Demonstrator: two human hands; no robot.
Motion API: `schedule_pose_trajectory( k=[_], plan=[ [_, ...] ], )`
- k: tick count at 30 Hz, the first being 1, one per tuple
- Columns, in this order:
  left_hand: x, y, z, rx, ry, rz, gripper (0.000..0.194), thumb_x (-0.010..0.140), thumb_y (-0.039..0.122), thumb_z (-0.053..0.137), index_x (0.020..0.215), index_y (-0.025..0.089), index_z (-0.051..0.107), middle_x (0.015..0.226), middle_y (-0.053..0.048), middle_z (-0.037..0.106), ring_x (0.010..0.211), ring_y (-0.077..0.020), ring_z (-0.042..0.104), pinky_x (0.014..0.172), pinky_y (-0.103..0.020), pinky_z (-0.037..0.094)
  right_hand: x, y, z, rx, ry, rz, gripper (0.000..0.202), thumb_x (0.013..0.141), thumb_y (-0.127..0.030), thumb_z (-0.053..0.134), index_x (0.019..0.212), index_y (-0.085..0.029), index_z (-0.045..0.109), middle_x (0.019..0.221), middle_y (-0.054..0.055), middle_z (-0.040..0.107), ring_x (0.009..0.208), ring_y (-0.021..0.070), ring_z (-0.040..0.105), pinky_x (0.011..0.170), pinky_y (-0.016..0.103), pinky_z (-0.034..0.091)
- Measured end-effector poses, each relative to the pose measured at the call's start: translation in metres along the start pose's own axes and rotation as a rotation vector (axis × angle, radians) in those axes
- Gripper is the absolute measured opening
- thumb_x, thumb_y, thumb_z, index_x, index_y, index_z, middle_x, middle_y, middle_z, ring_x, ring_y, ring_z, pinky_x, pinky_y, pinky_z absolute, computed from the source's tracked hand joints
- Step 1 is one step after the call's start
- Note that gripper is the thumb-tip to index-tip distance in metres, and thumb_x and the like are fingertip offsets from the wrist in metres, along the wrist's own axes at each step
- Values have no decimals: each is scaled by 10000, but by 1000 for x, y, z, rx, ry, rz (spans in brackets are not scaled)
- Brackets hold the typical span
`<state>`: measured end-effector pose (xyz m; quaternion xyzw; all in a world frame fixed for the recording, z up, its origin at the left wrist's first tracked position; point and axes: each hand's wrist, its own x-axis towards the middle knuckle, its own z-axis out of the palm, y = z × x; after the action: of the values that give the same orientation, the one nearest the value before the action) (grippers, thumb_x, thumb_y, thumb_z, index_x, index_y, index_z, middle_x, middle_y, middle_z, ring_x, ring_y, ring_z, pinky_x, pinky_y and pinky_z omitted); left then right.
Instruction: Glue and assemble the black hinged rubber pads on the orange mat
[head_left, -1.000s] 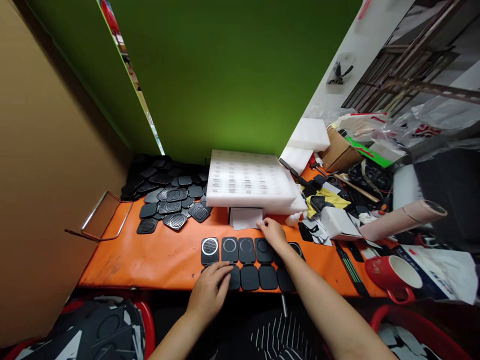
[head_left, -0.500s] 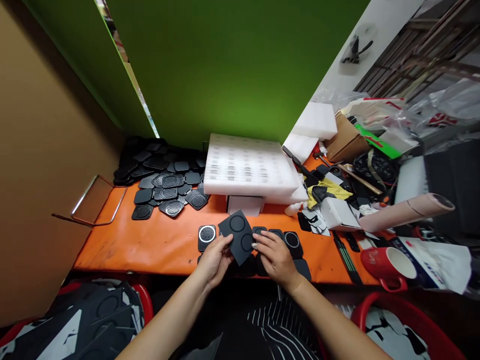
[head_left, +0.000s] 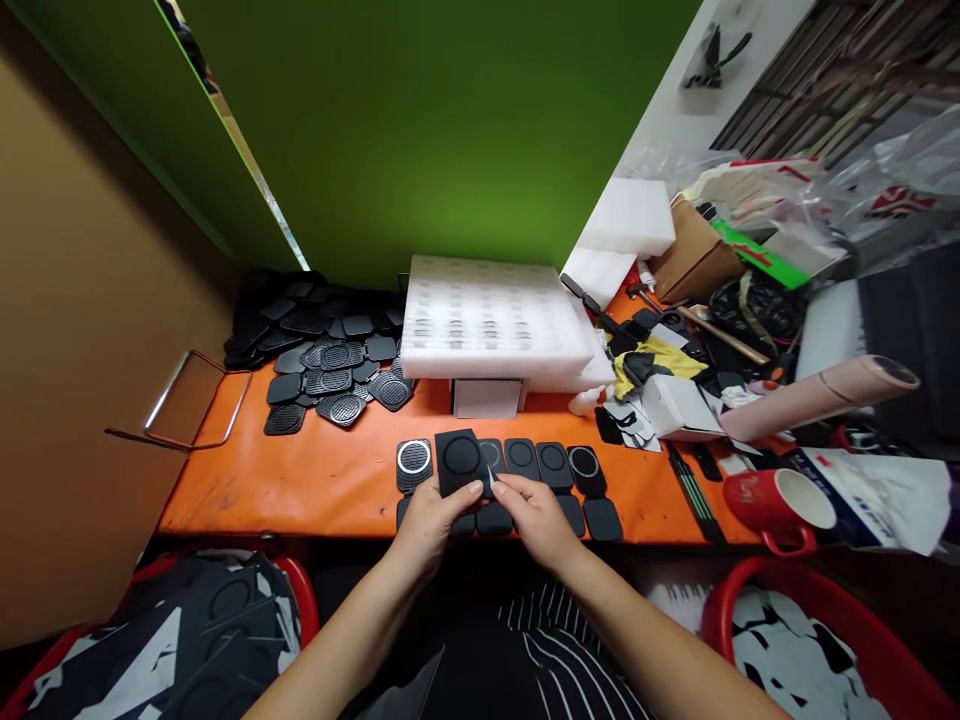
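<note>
My left hand (head_left: 431,520) grips a black sheet (head_left: 459,458) marked with a ring, tilted above the front of the bench. The fingers of my right hand (head_left: 538,518) pinch its right-hand edge, where a thin white sliver (head_left: 491,478) shows. Underneath and to the right lie several black square pads with rings, one of them a plain pad (head_left: 553,463). At the row's left end sits a ribbed pad with a silver ring (head_left: 414,458); another ribbed ringed pad (head_left: 585,468) ends it on the right. My hands partly hide the nearer row of plain black flaps.
A white foam block (head_left: 487,345) stands behind the pads on the orange bench (head_left: 330,490). Ribbed black pieces (head_left: 330,382) are heaped at the left. Rightward are a red mug (head_left: 765,510), a pink tumbler (head_left: 817,400) and clutter. Red tubs (head_left: 306,600) flank my lap.
The sheet has turned more upright and shifted slightly left. My right hand has moved left and closed on its edge, uncovering more of the pad row.
</note>
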<state>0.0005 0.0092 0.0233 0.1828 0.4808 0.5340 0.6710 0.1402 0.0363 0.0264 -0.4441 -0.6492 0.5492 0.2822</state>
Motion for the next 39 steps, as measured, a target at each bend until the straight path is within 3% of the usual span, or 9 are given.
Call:
schedule_pose_trajectory(
  k=[3,9,11,14,18,21,28,32,39],
  plan=[
    [-3,3,-7,-39,21,-22,354,598,308,806,864,113,678,797,-62,710,713,-182,650,718,-302,524,9,10,-14,151,64,83,291,814,-396,529,693,-168,663,693,24,655,688,175,585,675,286,471],
    [-22,10,-37,-167,-122,-130,409,590,331,813,930,146,682,889,-70,707,808,-213,653,785,-320,507,11,20,-43,-48,567,8,282,821,-390,506,775,-165,668,766,62,668,731,207,603,703,336,478],
    [-30,10,-43,-111,-258,-172,448,578,338,816,953,129,689,899,-91,707,865,-252,649,862,-370,477,0,15,-36,-259,436,-202,231,825,-339,517,855,-182,683,853,79,680,824,223,614,782,360,473],
    [-40,9,-49,-71,-355,-215,571,583,349,804,1091,138,653,977,-104,699,951,-294,629,939,-437,419,-14,12,-14,-338,22,-443,202,805,-314,551,923,-211,678,964,95,662,917,231,598,825,372,468],
    [-53,4,-63,-96,-392,-228,680,593,364,793,1207,155,588,1058,-122,677,1025,-319,601,973,-460,373,-14,16,9,-29,-114,-48,277,819,-396,537,1012,-208,601,982,91,630,833,201,597,740,349,490],
    [-58,0,-76,-105,-443,-218,674,610,398,778,1207,150,586,1057,-141,672,1018,-337,602,947,-473,389,-3,16,16,194,-282,203,244,764,-419,602,844,-189,576,821,38,625,737,175,582,691,310,473],
    [-45,1,-93,596,-309,149,354,740,375,670,1035,179,680,1152,-100,630,1092,-290,540,938,-394,403,39,21,17,-86,-63,108,284,769,-428,561,645,-191,467,603,-33,460,594,123,443,569,239,365],
    [-28,-1,-88,985,-450,326,169,808,291,570,816,179,696,834,-42,692,805,-200,620,856,-338,441,70,30,33,-174,-167,59,248,763,-396,558,662,-192,459,610,-38,464,582,117,434,542,226,341],
    [-2,-18,-90,1218,-437,494,104,788,230,572,718,198,642,803,-25,698,803,-185,628,1007,-393,340,94,46,56,-250,-279,84,199,764,-344,538,658,-194,462,582,-35,516,569,130,497,547,231,351]
  ],
)
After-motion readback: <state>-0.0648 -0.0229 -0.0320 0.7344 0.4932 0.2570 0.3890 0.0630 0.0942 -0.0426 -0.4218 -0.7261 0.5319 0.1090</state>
